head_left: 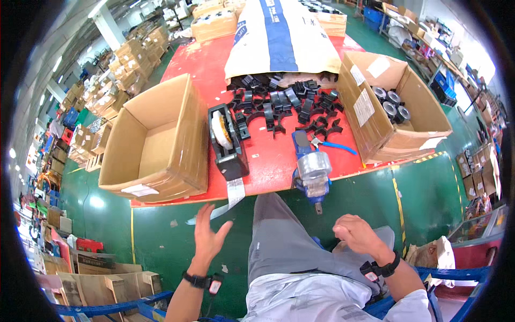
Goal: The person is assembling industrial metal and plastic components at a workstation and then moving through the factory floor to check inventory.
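Note:
My left hand [208, 236] is raised off the table's near edge, thumb and fingers apart, holding nothing. Beside its fingertips dangles a loose strip of tape [236, 192], which runs down from a black tape dispenser [230, 155]. Above my lap my right hand [358, 235] is closed with its fingers curled in; whatever may be inside is hidden. Between the hands, at the table edge, lies a blue power tool [315, 188] with its bit toward me. A grey roll [314, 165] rests on it. Blue-handled pliers [335, 146] lie just beyond.
An open cardboard box [155, 147] stands left on the red table [188, 61]; another box [370, 115] at right holds several grey rings [390, 109]. Black plastic clips [273, 104] spill from a white and blue sack [279, 43]. A blue chair frame [115, 307] surrounds me.

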The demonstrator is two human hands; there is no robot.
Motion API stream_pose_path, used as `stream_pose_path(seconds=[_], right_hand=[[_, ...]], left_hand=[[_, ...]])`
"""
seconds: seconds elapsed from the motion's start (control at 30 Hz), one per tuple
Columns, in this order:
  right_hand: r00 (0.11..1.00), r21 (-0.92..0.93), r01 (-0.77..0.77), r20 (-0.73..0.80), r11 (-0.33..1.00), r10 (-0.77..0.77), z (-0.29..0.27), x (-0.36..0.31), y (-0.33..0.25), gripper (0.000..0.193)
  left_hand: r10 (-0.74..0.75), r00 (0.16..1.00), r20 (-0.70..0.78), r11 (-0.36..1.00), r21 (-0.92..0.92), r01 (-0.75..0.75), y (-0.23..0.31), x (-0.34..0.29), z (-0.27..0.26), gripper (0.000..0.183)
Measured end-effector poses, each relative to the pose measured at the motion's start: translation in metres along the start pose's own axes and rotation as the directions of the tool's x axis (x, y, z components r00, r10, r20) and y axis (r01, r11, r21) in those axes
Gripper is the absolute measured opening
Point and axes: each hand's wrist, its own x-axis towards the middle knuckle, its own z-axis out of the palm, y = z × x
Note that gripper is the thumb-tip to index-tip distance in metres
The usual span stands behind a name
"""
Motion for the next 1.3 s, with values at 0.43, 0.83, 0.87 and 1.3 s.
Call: stream_pose_path(seconds=[0.43, 0.83, 0.87, 1.3], right_hand=[[0.986, 0.284, -0.135, 0.137, 0.949, 0.099, 0.049, 0.061, -0.092, 0.016], [0.99, 0.104, 0.123, -0.087, 0.987, -0.114, 0.104, 0.146, -0.105, 0.02], [0.99, 0.095, 0.121, -0.084, 0.988, -0.113, 0.107, 0.15, -0.102, 0.019], [0.994, 0.161, 0.074, -0.089, 0.984, -0.06, 0.109, 0.159, -0.09, 0.011]], left_hand=[[-0.271, 0.773, 0.573, 0.38, -0.674, 0.633, 0.026, -0.023, 0.02, 0.026], [-0.14, 0.911, 0.388, 0.875, -0.382, 0.297, 0.05, 0.003, -0.004, 0.032], [-0.138, 0.912, 0.385, 0.894, -0.347, 0.282, 0.051, 0.005, -0.006, 0.034], [-0.112, 0.876, 0.47, 0.912, -0.3, 0.278, 0.047, 0.02, -0.009, 0.035]])
